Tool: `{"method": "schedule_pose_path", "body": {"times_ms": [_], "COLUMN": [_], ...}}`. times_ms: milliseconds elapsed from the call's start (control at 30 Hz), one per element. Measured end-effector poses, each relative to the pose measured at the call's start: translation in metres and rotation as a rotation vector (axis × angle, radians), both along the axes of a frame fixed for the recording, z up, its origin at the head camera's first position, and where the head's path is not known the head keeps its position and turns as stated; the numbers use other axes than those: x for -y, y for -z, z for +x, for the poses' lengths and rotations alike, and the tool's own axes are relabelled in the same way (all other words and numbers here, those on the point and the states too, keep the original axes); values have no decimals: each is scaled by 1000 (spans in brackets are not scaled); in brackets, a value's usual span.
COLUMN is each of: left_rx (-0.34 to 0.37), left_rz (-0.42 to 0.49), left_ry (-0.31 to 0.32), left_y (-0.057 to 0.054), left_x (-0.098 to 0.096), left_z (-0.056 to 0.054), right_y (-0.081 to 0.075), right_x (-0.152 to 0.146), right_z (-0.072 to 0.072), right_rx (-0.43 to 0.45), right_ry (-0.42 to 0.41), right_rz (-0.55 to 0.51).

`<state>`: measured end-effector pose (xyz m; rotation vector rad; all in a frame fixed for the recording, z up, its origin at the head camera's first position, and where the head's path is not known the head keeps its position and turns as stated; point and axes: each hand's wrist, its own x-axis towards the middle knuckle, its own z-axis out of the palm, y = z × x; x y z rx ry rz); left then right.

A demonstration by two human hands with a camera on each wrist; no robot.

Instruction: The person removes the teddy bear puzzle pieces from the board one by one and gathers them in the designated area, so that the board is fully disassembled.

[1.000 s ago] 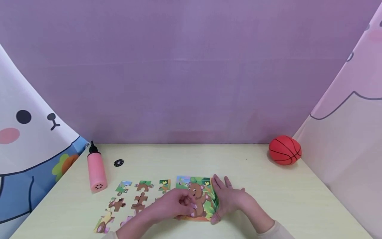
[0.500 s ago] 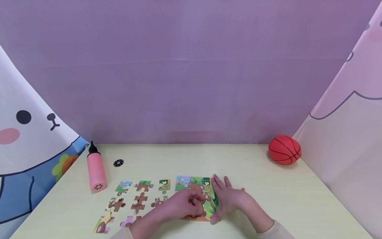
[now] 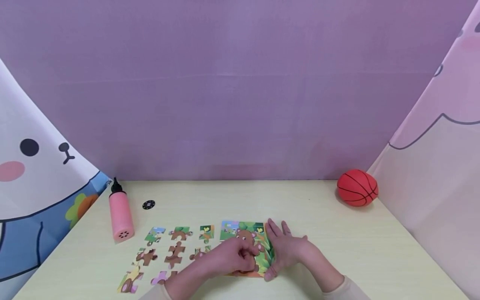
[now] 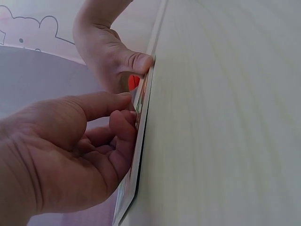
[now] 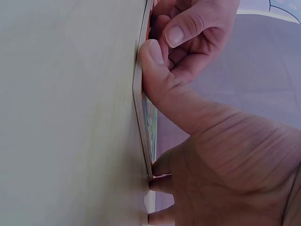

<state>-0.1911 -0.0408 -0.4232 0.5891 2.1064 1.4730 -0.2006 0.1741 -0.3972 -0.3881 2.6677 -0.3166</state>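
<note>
A square bear picture puzzle (image 3: pixel 267 258) lies near the front of the table, showing a brown bear amid green leaves. My left hand (image 3: pixel 234 256) is over its lower middle, fingers curled. In the left wrist view, the thumb and index finger of my left hand (image 4: pixel 89 146) pinch a thin puzzle piece (image 4: pixel 133 104) close over the picture, mostly hidden by the fingers. My right hand (image 3: pixel 286 252) rests along the right edge of the puzzle, fingers spread. In the right wrist view, the thumb of my right hand (image 5: pixel 216 150) presses the puzzle's near corner.
Several loose puzzle pieces (image 3: pixel 175 254) lie in rows left of the puzzle, the nearest partly behind the left forearm. A pink pump bottle (image 3: pixel 121 216) and a black round chip (image 3: pixel 148 204) are farther left. At the back right sits a red toy basketball (image 3: pixel 358 188).
My left hand has shifted right across the puzzle, covering the bear's body, and then stays nearly still. The right hand keeps its place at the edge.
</note>
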Motion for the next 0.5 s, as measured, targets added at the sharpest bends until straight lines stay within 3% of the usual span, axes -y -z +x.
{"method": "schedule_pose_path", "body": {"times_ms": [500], "left_rx": [34], "left_rz": [109], "left_ry": [-99], "left_y": [0], "left_x": [-5], "left_z": [0], "right_y": [1], "right_x": [0], "right_z": [-1], "right_rx": [-3], "right_ry": [1], "right_rz": [-4]}}
